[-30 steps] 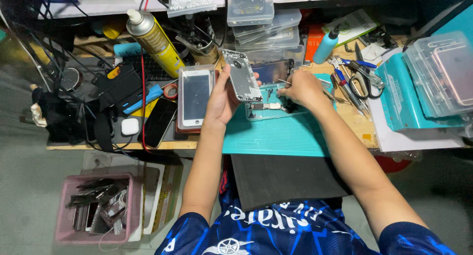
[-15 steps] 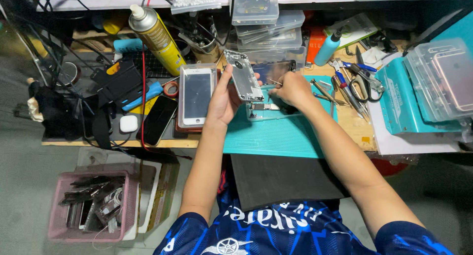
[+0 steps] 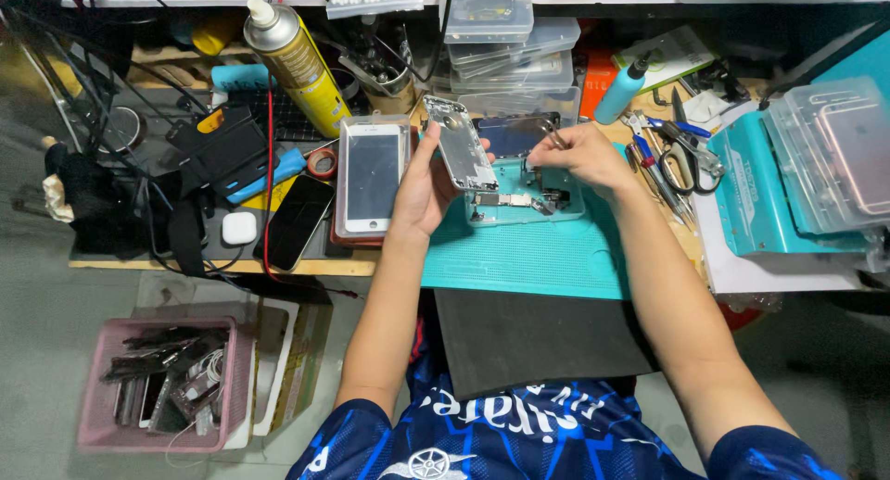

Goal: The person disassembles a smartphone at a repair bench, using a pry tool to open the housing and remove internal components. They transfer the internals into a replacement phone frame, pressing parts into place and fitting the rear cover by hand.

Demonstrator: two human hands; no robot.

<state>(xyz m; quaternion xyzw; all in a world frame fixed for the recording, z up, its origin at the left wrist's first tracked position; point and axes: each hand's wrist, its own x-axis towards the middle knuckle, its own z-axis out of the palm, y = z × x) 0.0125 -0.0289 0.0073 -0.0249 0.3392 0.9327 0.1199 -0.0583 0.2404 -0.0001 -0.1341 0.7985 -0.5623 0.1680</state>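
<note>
Hands at a crowded repair desk (image 3: 278, 262), seen from my head camera. My left hand (image 3: 422, 188) grips an opened silver phone housing (image 3: 461, 145), tilted up on edge just above a teal work mat (image 3: 528, 253). My right hand (image 3: 579, 156) is closed around what looks like thin tweezers (image 3: 554, 133), though the tool is too small to be sure, its tip near the housing's inner side. A slip of that tip could scratch or tear something inside. Loose small parts (image 3: 510, 202) lie under both hands and could scatter if knocked. A white phone screen (image 3: 371, 176) lies just beyond my left hand.
</note>
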